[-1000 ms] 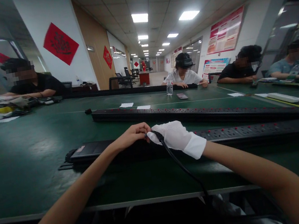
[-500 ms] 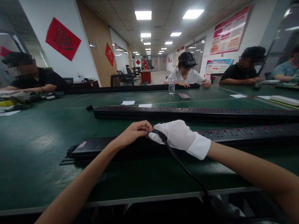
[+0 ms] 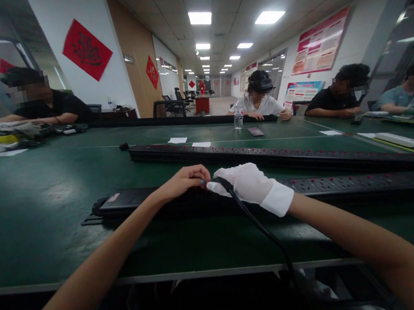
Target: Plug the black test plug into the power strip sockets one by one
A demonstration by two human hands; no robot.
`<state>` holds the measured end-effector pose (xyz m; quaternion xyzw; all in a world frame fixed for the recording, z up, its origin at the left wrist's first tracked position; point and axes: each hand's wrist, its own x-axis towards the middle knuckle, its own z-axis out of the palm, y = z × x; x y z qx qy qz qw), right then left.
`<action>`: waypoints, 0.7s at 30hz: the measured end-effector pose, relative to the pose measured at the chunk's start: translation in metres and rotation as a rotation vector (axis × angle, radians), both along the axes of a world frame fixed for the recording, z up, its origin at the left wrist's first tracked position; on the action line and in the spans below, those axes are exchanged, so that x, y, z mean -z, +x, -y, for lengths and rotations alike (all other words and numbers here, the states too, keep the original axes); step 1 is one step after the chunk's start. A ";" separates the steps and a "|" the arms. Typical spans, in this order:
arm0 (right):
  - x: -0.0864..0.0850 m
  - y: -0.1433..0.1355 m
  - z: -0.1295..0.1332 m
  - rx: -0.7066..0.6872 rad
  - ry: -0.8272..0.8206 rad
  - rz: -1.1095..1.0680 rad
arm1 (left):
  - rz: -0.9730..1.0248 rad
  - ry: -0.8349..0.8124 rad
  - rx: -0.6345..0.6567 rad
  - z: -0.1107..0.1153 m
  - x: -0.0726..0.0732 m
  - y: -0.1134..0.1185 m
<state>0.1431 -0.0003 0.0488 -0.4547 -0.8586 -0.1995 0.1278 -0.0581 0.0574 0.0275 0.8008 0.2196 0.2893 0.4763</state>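
My right hand wears a white dotted glove and is closed around the end of a black cable, which hangs down over the table's front edge. Close beside the glove, my bare left hand has its fingers curled and pinched; whatever lies between the fingertips is hidden. Both hands are above a long black power strip with a row of sockets and small red parts. The strip's left end has a smooth cover and a flat bracket. How the cable's tip sits against the strip cannot be seen.
A second long power strip lies behind the first on the green table. Farther back are a water bottle and paper slips. A white strip lies at right. Several people sit around the table.
The view has shifted very slightly. Both hands stay together over the near strip, with only small movements of the fingers and the cable.
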 end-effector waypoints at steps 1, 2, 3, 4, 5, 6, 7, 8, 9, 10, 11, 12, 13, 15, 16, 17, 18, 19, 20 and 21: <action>-0.001 -0.001 0.001 0.003 0.009 0.022 | -0.002 -0.005 -0.008 0.000 0.000 0.000; -0.002 -0.002 0.002 0.004 0.014 0.042 | -0.001 -0.010 -0.013 0.000 0.000 0.001; -0.003 -0.003 0.004 0.006 0.019 0.057 | 0.000 -0.015 -0.015 0.000 0.000 0.001; -0.003 -0.004 0.005 0.009 0.024 0.068 | 0.002 -0.019 -0.016 0.000 0.000 0.001; -0.004 -0.004 0.006 0.012 0.030 0.075 | 0.002 -0.020 -0.015 0.000 0.000 0.001; -0.004 -0.005 0.007 0.015 0.037 0.079 | 0.001 -0.018 -0.013 0.000 0.000 0.001; -0.003 -0.006 0.008 0.016 0.046 0.077 | -0.001 -0.014 -0.008 0.000 0.000 0.001; -0.002 -0.007 0.008 0.016 0.055 0.071 | -0.002 -0.014 -0.001 -0.001 0.000 0.001; -0.001 -0.007 0.009 0.017 0.061 0.060 | -0.001 -0.016 0.008 -0.001 0.000 0.001; 0.001 -0.008 0.009 0.019 0.065 0.046 | -0.002 -0.019 0.014 -0.001 0.000 0.001; 0.003 -0.009 0.009 0.024 0.065 0.029 | -0.004 -0.020 0.016 -0.001 0.000 0.001; 0.006 -0.009 0.009 0.027 0.061 0.014 | -0.007 -0.020 0.015 -0.001 0.000 0.000; 0.008 -0.009 0.009 0.030 0.055 0.002 | -0.009 -0.019 0.015 -0.001 0.000 0.000; 0.011 -0.008 0.007 0.028 0.049 -0.013 | -0.011 -0.013 0.021 -0.001 0.000 0.000; 0.013 -0.007 0.007 0.020 0.051 -0.017 | -0.011 -0.011 0.028 0.000 0.000 0.000; 0.014 -0.006 0.006 0.011 0.054 -0.023 | -0.013 -0.006 0.033 0.000 0.000 0.000; 0.014 -0.005 0.006 0.005 0.058 -0.030 | -0.018 0.005 0.031 0.000 0.000 0.000; 0.015 -0.004 0.006 0.002 0.062 -0.039 | -0.027 0.020 0.022 0.000 0.000 0.000; 0.016 -0.004 0.006 0.002 0.065 -0.048 | -0.036 0.039 0.010 0.000 0.001 0.000; 0.017 -0.003 0.006 0.007 0.068 -0.057 | -0.044 0.057 -0.001 0.000 0.001 0.001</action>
